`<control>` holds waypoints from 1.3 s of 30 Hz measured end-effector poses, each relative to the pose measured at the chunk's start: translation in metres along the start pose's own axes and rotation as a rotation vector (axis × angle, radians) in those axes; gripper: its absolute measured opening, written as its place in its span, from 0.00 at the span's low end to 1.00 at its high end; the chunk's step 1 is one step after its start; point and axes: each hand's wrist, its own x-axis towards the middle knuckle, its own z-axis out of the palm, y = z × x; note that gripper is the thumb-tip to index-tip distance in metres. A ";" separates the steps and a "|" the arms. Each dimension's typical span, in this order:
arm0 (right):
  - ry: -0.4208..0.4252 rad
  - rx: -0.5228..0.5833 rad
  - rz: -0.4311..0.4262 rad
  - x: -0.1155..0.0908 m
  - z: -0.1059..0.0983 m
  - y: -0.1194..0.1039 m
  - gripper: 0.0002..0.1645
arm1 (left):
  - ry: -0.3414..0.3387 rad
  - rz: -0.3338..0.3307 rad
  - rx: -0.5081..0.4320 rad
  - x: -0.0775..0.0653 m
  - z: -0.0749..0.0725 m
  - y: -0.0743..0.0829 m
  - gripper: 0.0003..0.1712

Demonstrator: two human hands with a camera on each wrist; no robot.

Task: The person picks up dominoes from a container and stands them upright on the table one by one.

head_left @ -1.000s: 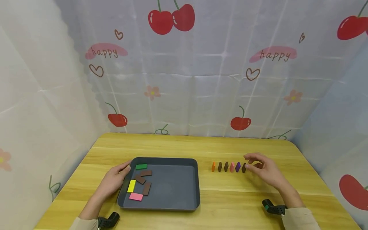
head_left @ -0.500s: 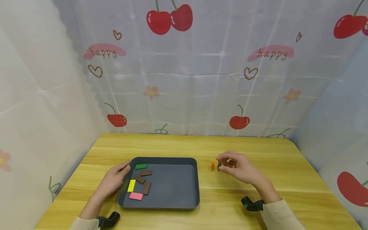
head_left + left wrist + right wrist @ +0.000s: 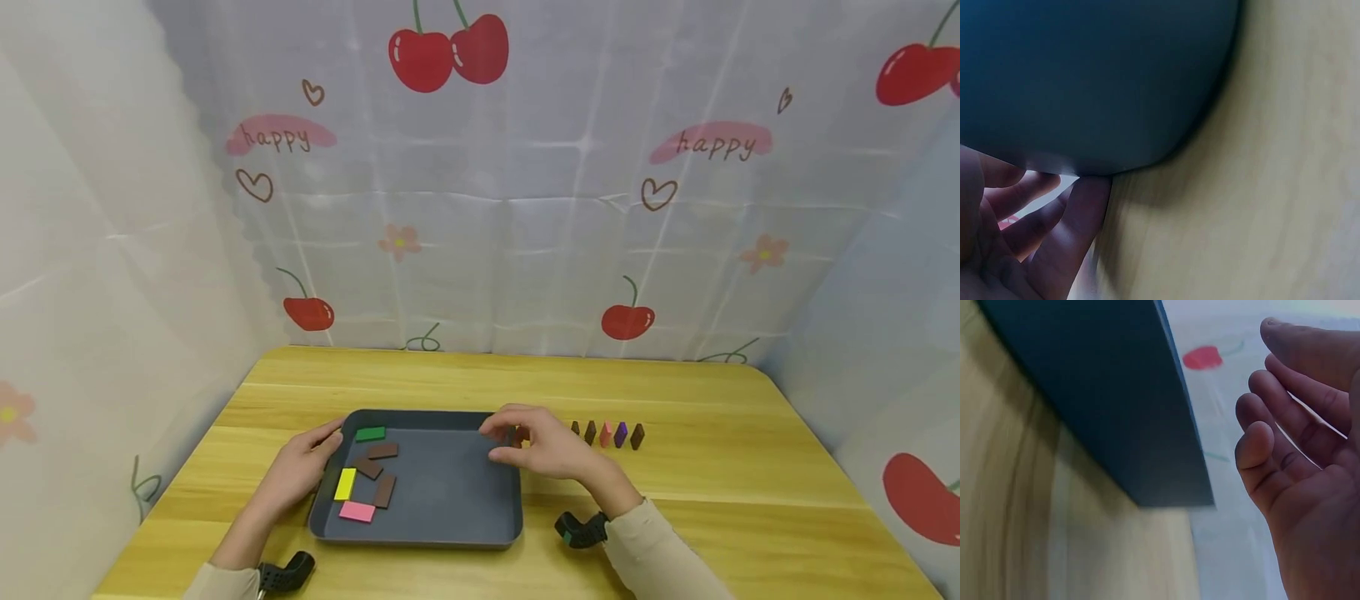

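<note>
My left hand (image 3: 295, 468) grips the left side of a dark grey tray (image 3: 420, 543), with the thumb at its rim. In the left wrist view its fingers (image 3: 1085, 206) meet the tray's outer wall (image 3: 1097, 87). Over the tray's right rim hovers my right hand (image 3: 543, 442), thumb and fingers apart. Nothing lies between its fingers (image 3: 1254, 444) in the right wrist view. Inside the tray, flat dominoes lie at the left: a green one (image 3: 371, 434), a yellow one (image 3: 345, 484), a pink one (image 3: 357, 512) and three brown ones, including a brown domino (image 3: 385, 492).
Right of the tray several dominoes stand upright in a spaced row, among them a pink one (image 3: 606, 434), a purple one (image 3: 621, 434) and a brown one (image 3: 637, 436). My right hand hides the row's left end. A cherry-patterned curtain (image 3: 495, 275) backs the wooden table (image 3: 712, 475).
My right hand has swept left from the right end of the domino row, along it, to the tray's right rim. The visible dominoes still stand. The left hand stays put.
</note>
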 end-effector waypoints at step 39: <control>-0.231 -0.152 -0.035 0.128 0.080 -0.035 0.19 | -0.006 -0.006 0.010 0.000 -0.002 0.001 0.32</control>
